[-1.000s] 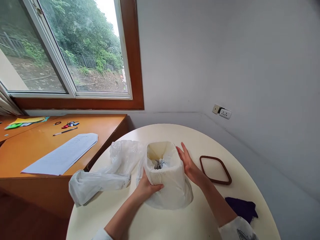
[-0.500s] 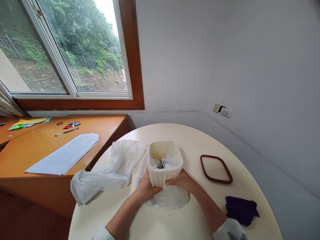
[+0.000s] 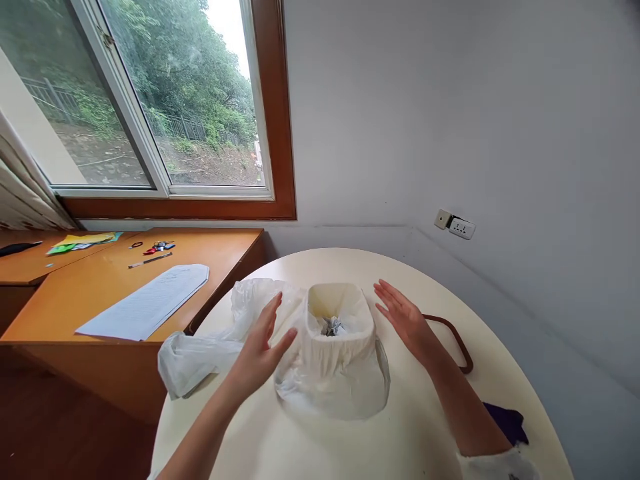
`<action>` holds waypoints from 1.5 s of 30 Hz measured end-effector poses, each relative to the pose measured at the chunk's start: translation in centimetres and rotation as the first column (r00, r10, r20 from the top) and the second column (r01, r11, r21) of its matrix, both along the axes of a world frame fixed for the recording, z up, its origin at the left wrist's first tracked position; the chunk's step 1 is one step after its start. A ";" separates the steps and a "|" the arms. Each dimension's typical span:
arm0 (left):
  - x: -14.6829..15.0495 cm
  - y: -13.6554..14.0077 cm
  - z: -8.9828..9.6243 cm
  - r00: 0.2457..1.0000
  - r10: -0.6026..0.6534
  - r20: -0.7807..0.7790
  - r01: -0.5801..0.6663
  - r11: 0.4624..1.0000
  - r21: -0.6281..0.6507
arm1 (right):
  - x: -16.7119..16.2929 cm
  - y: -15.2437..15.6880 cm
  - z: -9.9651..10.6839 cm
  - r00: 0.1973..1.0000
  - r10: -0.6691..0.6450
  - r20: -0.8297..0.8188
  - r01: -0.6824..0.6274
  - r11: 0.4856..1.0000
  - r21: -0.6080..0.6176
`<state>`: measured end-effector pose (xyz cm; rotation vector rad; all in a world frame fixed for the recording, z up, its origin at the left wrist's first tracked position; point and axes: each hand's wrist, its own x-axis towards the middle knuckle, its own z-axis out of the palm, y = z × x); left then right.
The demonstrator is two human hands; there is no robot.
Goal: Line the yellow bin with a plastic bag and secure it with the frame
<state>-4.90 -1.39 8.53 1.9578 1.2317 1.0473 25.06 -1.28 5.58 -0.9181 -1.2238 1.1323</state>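
A cream-coloured bin (image 3: 334, 291) stands upright on the round table, with crumpled scraps (image 3: 332, 326) inside. A thin white plastic bag (image 3: 340, 387) is folded over its rim and hangs loose around its outside, spreading onto the table. To the left of the bin, my left hand (image 3: 263, 347) is raised with thumb and fingers apart, holding nothing. My right hand (image 3: 403, 320) is lifted on the other side, fingers stretched out and empty. Neither hand appears to touch the bin or the bag.
More white plastic bag (image 3: 195, 363) lies bunched on the left of the round table (image 3: 320, 453). On the right are a brown rounded frame (image 3: 457, 340), partly behind my arm, and a dark purple cloth (image 3: 507, 423). Papers (image 3: 150, 300) lie on the wooden desk.
Both hands have let go of the bag at the bin's front and moved apart, up to either side. The bag's edge now hangs loose. The view has shifted slightly left.
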 end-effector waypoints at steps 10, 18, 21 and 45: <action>4.3 -2.3 -1.2 0.994 -0.006 -0.105 0.027 0.979 0.202 | -4.6 5.3 5.1 0.871 -0.110 0.480 0.029 0.985 0.173; 4.1 -2.5 -0.8 0.994 -0.015 -0.106 0.036 0.981 0.193 | -9.2 6.3 7.8 0.469 0.080 0.880 -0.514 0.834 0.198; 4.3 -2.9 -0.7 0.997 -0.005 -0.078 0.018 0.985 0.171 | -9.5 7.1 7.7 0.378 0.089 0.922 -0.518 0.845 0.131; 5.6 -3.4 -0.8 0.995 -0.098 -0.012 0.098 0.994 0.048 | -5.1 7.9 8.2 0.484 0.432 0.761 -0.512 0.845 -0.154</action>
